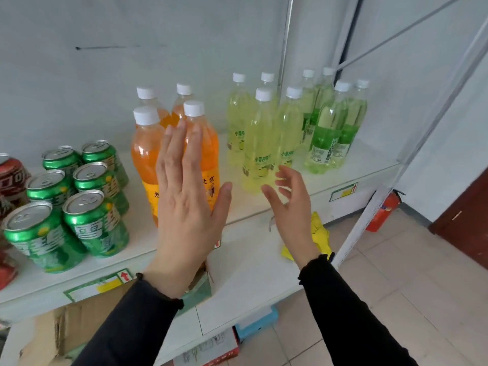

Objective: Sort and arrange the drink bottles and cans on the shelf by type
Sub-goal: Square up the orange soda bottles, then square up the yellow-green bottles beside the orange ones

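- Drink bottles and cans stand upright on the white shelf (264, 207), already gathered into clusters by kind.
- Green cans (79, 196): a tight block at the left; red cans (12, 180) sit beside them at the frame's left edge, only partly in view.
- Orange bottles (148, 154): four in a compact group at centre.
- Pale yellow bottles (260, 143) stand right of centre, with green-labelled bottles (326, 138) just beyond them; the two groups nearly touch.
- Left hand (184, 196): flat, fingers straight and together, raised in front of the orange bottles; contact cannot be told.
- Right hand (291, 204): fingers spread and relaxed, holding nothing, near the front yellow bottle.
- Judgement: sorting appears largely complete; only squaring up the rows seems left.
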### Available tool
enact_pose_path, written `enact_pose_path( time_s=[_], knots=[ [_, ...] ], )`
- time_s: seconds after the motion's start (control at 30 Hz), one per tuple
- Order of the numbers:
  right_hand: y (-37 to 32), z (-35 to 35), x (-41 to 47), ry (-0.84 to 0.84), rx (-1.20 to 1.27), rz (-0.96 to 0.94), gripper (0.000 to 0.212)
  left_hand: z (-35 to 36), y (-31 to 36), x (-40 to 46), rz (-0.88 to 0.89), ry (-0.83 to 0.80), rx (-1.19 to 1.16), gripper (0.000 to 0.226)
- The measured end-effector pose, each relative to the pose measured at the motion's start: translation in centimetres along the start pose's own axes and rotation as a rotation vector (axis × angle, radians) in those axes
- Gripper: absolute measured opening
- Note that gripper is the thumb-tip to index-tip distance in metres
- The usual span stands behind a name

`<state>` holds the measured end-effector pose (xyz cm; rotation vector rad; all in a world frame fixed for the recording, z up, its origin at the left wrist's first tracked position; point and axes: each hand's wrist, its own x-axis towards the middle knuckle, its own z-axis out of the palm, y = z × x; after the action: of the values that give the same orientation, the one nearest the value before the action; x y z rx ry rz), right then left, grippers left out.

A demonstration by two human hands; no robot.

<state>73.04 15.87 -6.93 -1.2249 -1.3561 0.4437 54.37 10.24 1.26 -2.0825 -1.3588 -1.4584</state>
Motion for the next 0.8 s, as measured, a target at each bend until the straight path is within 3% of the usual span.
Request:
enact_pose_path(
  time_s=[0.13, 0.33, 0.43, 0.6, 0.8],
  knots=[
    [2.9, -4.2, 4.2, 0.056, 0.001, 0.0, 0.053, 4.3, 2.8, 2.3, -0.114, -0.098, -0.108, 0.081],
    [6.8, -5.7, 10.1, -0.324, -0.061, 0.036, 0.096, 10.8, 3.3, 7.3, -0.355, -0.191, -0.179, 0.086],
    [7.5, -5.4, 12.2, -0.463, -0.039, 0.02, 0.105, 12.5, 3.2, 9.2, -0.477, -0.221, -0.177, 0.084],
    [8.7, -4.9, 13.2, -0.581, -0.023, -0.076, 0.095, 13.5, 3.2, 9.7, -0.538, -0.324, -0.073, 0.081],
    [9.4, -5.4, 13.8, -0.635, 0.034, -0.102, 0.091, 12.9, 2.7, 10.1, -0.573, -0.362, -0.145, 0.076]
  ],
)
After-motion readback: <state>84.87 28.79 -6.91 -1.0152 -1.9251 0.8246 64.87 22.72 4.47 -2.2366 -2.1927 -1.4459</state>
